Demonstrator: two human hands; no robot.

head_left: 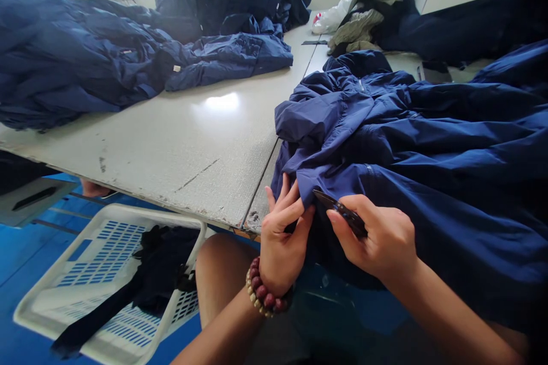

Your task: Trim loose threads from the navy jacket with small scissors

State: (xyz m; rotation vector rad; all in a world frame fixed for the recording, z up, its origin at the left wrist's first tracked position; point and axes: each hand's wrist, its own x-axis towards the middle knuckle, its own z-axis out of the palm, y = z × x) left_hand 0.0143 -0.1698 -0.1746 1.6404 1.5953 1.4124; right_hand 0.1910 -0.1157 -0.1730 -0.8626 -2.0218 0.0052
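Note:
A navy blue garment (419, 154) lies spread over the right part of the table and hangs past its front edge. My left hand (285, 234), with beaded bracelets at the wrist, pinches the garment's edge between thumb and fingers. In my right hand (379, 234) is a small black cutting tool (342, 211), its tip pointing left at the cloth just beside my left fingers. Whether the tip touches the cloth I cannot tell.
Piles of navy garments (68, 57) cover the left and back of the pale table (205, 142). A white basket (107, 211) holding dark cloth stands on the floor at lower left. Olive cloth (357, 28) and a clear plastic bag (334, 17) lie at the back right.

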